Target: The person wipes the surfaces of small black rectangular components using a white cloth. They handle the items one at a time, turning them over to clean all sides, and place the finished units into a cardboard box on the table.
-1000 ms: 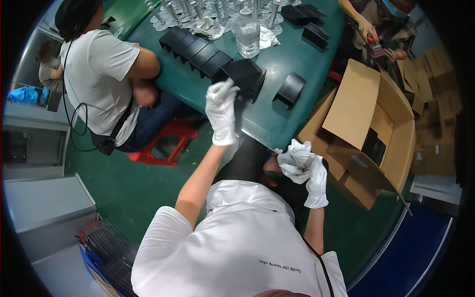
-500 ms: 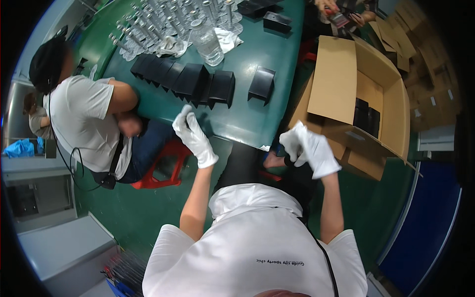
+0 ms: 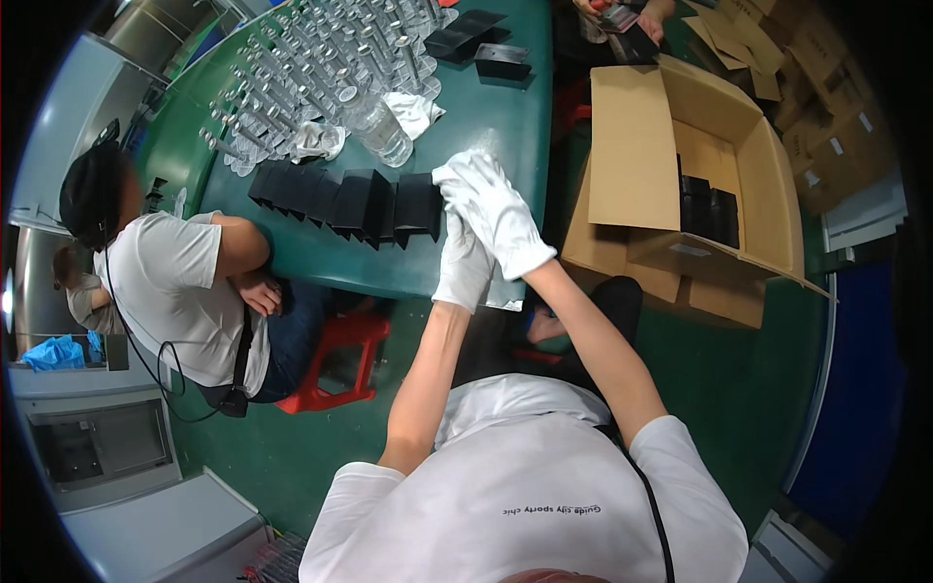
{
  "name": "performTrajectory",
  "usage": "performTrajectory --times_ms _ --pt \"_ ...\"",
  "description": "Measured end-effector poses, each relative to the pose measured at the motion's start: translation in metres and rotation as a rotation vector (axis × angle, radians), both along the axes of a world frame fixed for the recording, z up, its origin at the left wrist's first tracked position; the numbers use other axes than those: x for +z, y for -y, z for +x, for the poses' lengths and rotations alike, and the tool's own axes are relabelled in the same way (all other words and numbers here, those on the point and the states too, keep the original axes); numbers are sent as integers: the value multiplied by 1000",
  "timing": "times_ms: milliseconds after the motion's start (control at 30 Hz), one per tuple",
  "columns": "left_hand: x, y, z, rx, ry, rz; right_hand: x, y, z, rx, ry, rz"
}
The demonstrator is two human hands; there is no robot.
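Both my hands wear white gloves and meet over the near right part of the green table [image 3: 381, 276]. My right hand [image 3: 494, 209] lies across the front of my left hand [image 3: 464, 260], its fingers pressed together and bent toward the left. Whatever the right fingers close on is hidden, and the left fingers are mostly covered. Just left of the fingertips stands the end black box-like piece [image 3: 418, 204] of a row. More black pieces [image 3: 360, 202] continue leftward, side by side. The spot where a separate black piece stood is behind my hands.
Several clear discs with metal stems [image 3: 321, 73], a clear bottle [image 3: 377, 128] and white cloths [image 3: 416, 113] stand farther back. An open carton [image 3: 632, 160] holding black pieces is at right. A person [image 3: 190, 282] sits left on a red stool [image 3: 335, 364]; another person's hand [image 3: 653, 19] shows far right.
My hands, apart before, have moved forward over the table and come together, the right over the left. The view has shifted. The separate black piece is now hidden from sight.
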State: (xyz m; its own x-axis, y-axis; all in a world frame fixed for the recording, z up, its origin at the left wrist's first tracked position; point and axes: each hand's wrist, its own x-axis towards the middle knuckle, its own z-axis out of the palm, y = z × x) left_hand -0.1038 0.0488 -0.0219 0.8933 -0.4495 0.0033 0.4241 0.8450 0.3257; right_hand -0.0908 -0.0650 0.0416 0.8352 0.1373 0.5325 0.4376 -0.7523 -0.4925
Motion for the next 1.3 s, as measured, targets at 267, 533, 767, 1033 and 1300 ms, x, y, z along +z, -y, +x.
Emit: performTrajectory --times_ms 267,533,767,1033,1300 --pt "17 2 0 46 -280 374 11 34 -111 302 -605 915" --pt "68 18 -22 -44 -527 97 -33 83 -98 -410 -96 706" --pt "68 35 -58 -244 -258 -133 0 17 -94 -189 -45 500" --pt "61 -5 -52 245 76 1014 -25 47 -158 -201 -740 1674" --pt "85 13 -74 619 1146 1498 -3 81 -113 -204 -476 1169"
